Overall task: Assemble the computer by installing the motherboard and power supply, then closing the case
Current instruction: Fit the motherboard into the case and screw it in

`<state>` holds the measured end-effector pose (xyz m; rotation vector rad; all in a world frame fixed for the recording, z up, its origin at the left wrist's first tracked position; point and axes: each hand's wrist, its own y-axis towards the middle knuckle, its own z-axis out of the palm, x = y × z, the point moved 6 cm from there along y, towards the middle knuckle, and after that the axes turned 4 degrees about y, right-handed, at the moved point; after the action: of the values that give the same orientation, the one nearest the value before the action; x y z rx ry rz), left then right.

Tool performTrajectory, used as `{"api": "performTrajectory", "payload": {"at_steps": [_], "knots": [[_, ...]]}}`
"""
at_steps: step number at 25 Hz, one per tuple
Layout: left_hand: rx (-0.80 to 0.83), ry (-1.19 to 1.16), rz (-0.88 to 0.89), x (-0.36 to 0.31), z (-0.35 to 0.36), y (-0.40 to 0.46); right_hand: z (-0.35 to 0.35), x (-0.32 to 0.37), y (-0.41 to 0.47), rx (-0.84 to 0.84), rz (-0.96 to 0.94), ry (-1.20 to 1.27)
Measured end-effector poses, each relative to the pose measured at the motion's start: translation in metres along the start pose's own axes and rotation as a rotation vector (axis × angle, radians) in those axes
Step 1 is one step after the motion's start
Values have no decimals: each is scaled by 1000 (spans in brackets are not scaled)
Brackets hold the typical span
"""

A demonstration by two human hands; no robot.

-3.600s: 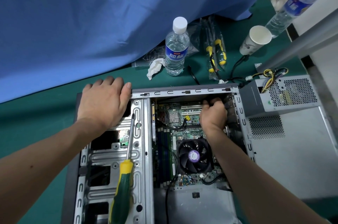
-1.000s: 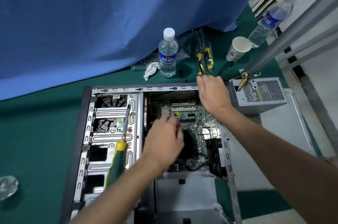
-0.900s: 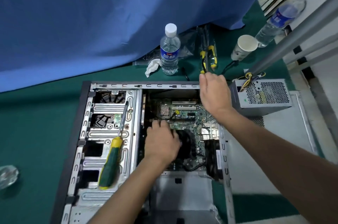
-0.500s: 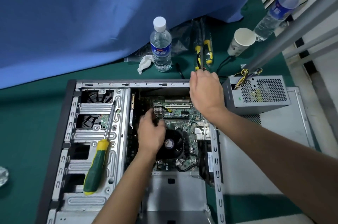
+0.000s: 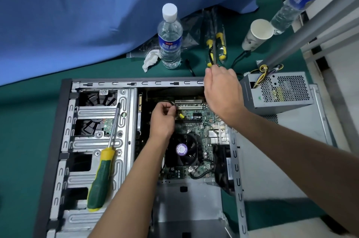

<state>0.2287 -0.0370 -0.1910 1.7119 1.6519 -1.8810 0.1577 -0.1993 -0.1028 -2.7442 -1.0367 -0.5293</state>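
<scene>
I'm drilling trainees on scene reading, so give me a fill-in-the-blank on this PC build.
1. The screwdriver has a green and ____ handle.
2. The power supply sits ____ the case.
3. The water bottle by the curtain has a ____ cap.
4. The left hand works over the ____.

Missing: yellow; outside; white; motherboard

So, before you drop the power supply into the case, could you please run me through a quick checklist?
1. Motherboard in the case: ok; screwed down: cannot tell.
2. Power supply outside, right of the case, ready to lift: ok.
3. Screwdriver lying loose on the drive cage: not ok, move it before closing.
4. Left hand inside, pinching a black cable: not ok, not free.
5. Right hand on the case's far rim: ok, open.
6. Water bottle capped, upright, beyond the case: ok.
</scene>
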Motion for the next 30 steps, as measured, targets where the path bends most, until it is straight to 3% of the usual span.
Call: {"api": "performTrajectory", "payload": {"at_steps": [2, 5, 9, 14, 16, 23, 30], "knots": [[-7, -145, 11, 6, -1, -5, -1, -1, -2, -17, 3, 22], [-22, -162, 146, 3, -5, -16, -3, -1, 0, -38, 16, 43], [-81, 11, 345, -2, -15, -24, -3, 0, -2, -38, 12, 46], [-205, 213, 474, -10, -24, -25, -3, -1, -2, -51, 17, 44], [-226, 211, 425, -8, -24, -21, -3, 0, -2, -56, 16, 26], [-400, 35, -13, 4, -20, -6, -4, 0, -2, -48, 17, 35], [-329, 86, -28, 18, -23, 0, -4, 0, -2, -59, 6, 22]]}}
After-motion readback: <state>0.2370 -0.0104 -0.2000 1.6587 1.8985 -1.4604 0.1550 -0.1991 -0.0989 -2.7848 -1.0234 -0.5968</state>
